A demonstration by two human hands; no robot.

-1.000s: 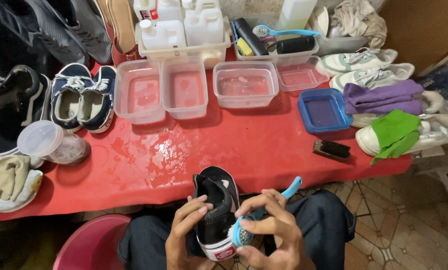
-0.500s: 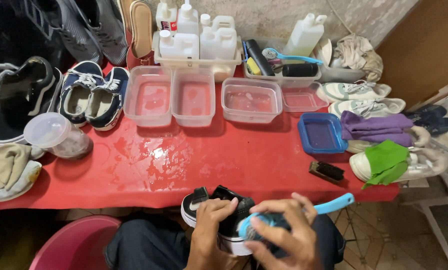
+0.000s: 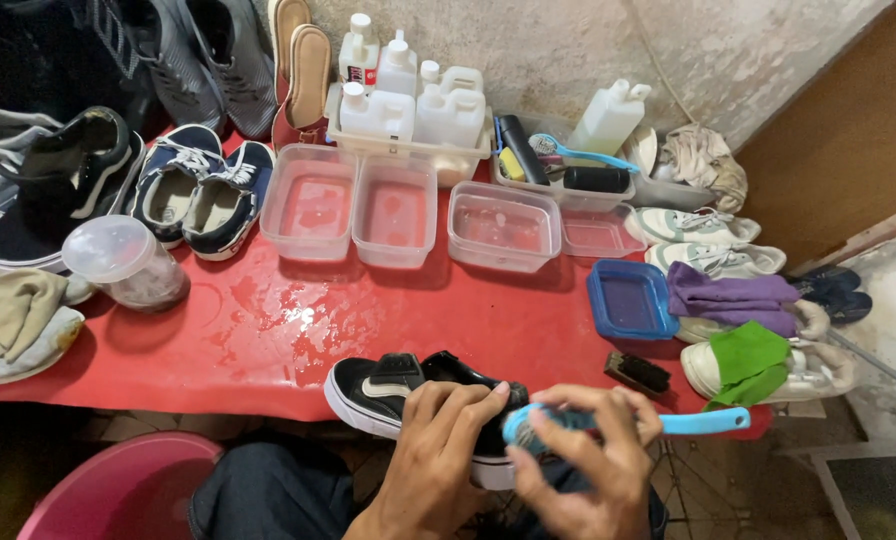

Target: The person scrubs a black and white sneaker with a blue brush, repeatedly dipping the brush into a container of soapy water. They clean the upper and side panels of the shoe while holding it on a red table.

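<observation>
Scrubbing step. The left hand [image 3: 438, 450] closes fully around the black sneaker [image 3: 408, 395], held sideways over the lap just below the red table [image 3: 268, 340] edge. The right hand [image 3: 588, 465] wraps tight around the blue brush [image 3: 618, 422], its head against the shoe's rear. Judged best practice: short strokes, firm support, runoff over the pink basin [image 3: 118, 490].

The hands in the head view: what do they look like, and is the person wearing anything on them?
Both hands are bare: the left hand and the right hand show no gloves, rings or watch. No sleeves reach the wrists or the parts of the forearms in view. The fingers are slim with short, unpainted nails. Below them, dark blue jeans cover the lap.
</observation>
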